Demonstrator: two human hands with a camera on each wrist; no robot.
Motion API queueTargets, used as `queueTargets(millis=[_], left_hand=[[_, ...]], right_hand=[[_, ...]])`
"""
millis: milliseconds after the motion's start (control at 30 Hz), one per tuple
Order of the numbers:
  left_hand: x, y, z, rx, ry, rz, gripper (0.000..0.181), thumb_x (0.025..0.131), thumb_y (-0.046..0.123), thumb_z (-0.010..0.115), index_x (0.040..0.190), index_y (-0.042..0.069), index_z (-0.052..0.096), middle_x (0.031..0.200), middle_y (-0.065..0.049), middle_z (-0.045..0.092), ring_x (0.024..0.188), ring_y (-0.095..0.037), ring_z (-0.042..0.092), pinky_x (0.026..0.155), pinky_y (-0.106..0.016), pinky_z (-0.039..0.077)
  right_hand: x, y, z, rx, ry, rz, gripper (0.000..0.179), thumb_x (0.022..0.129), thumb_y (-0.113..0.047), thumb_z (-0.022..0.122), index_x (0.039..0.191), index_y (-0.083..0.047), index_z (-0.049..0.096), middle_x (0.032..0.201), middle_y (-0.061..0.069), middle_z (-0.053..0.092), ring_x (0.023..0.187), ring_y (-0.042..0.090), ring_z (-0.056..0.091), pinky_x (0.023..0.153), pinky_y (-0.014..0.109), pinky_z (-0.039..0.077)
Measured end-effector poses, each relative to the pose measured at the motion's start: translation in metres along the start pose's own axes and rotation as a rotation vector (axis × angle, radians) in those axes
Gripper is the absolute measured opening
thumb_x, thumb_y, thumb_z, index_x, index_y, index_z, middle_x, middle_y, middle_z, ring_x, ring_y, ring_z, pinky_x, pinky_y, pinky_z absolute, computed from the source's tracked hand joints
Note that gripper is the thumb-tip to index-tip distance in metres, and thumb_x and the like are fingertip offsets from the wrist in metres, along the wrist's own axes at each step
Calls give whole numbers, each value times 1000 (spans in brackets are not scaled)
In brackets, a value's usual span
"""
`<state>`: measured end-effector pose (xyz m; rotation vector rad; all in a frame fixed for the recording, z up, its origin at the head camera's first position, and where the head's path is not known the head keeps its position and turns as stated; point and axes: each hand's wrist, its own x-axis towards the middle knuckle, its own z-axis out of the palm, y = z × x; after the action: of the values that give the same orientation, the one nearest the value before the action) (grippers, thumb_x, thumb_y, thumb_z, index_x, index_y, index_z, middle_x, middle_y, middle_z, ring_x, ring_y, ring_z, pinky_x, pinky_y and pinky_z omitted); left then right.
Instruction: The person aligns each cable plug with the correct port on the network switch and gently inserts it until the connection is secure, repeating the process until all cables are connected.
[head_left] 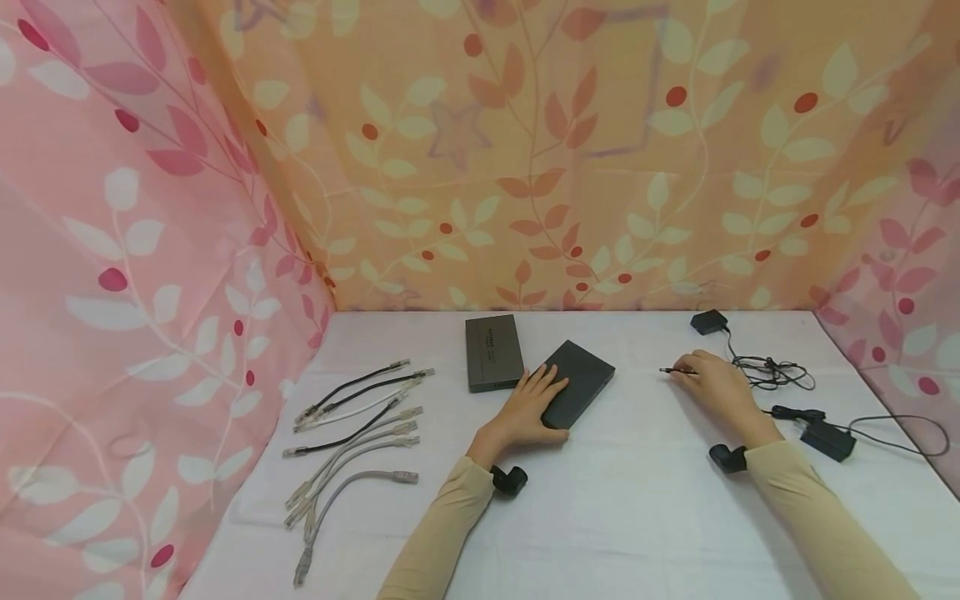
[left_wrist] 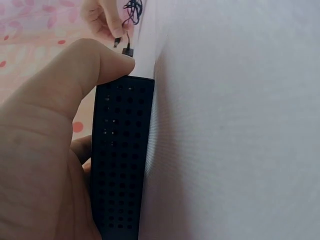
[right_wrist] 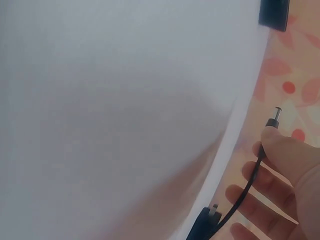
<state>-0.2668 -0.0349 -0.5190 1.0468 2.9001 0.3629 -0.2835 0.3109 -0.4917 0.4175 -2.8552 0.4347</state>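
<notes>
My left hand lies over a black network switch, fingers spread on its top and the thumb hooked at its near corner. The left wrist view shows the switch's perforated side, with the thumb bent over one end. Farther right, my right hand pinches a power cable's barrel plug between thumb and forefinger, metal tip pointing outward. The plug is apart from the switch. Its black cable runs back below the fingers.
A second, dark grey network switch sits just left of the held one. Several short network cables lie at the left. One power adapter stands at the back right with coiled cord; another adapter lies nearer, beside the right forearm.
</notes>
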Motion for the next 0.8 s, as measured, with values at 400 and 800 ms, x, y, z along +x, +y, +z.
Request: queueTargets(millis=[400, 800], left_hand=[[0, -2, 3, -7, 23, 13, 92, 78, 60, 59, 149, 20, 17, 156, -5, 7, 144, -19, -2, 115, -41, -2], [1, -2, 3, -19, 13, 0, 92, 78, 60, 59, 150, 21, 16, 157, -4, 5, 144, -18, -3, 115, -39, -3]], right_hand=[[7, -31, 15, 93, 29, -8, 14, 88, -22, 64, 94, -9, 67, 86, 5, 60, 77, 22, 59, 64, 40, 47], [5, -58, 25, 190, -23, 56, 13, 83, -24, 70, 88, -12, 68, 75, 0, 61, 66, 15, 53, 57, 29, 37]])
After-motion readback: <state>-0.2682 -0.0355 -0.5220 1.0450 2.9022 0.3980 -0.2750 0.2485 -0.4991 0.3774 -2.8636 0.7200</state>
